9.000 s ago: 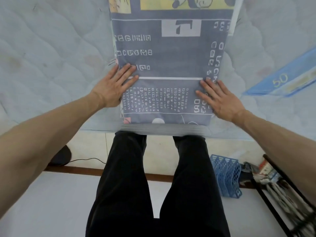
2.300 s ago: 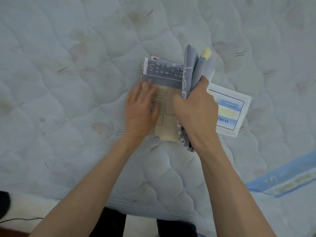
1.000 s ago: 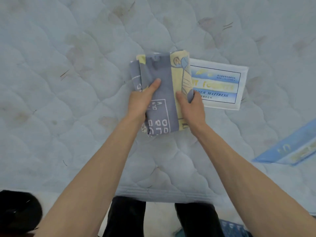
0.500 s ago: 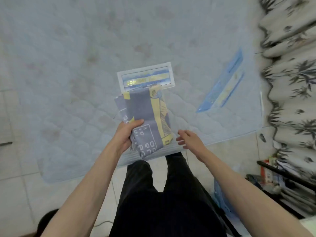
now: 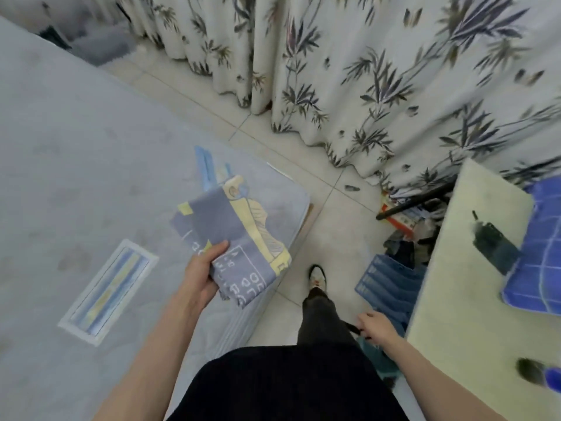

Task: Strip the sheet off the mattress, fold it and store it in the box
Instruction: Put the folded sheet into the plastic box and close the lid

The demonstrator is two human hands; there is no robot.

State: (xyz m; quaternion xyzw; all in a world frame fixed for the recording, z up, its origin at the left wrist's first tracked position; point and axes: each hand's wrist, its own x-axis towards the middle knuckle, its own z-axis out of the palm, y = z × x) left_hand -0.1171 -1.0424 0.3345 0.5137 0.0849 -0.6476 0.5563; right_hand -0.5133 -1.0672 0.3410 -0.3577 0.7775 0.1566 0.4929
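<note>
Carrying folded sheet (image 5: 233, 235) off mattress (image 5: 76, 165), left hand (image 5: 198, 278) alone now.

The left hand (image 5: 202, 276) sits at centre frame, thumb on top and fingers curled beneath, gripping the folded sheet (image 5: 235, 235). The left forearm runs from the lower left of the frame up to it. The right hand (image 5: 375, 325) hangs low at lower right, fingers loosely curled, holding nothing discernible. The right forearm enters from the bottom right corner. One trousered leg extends forward at lower centre.
</note>
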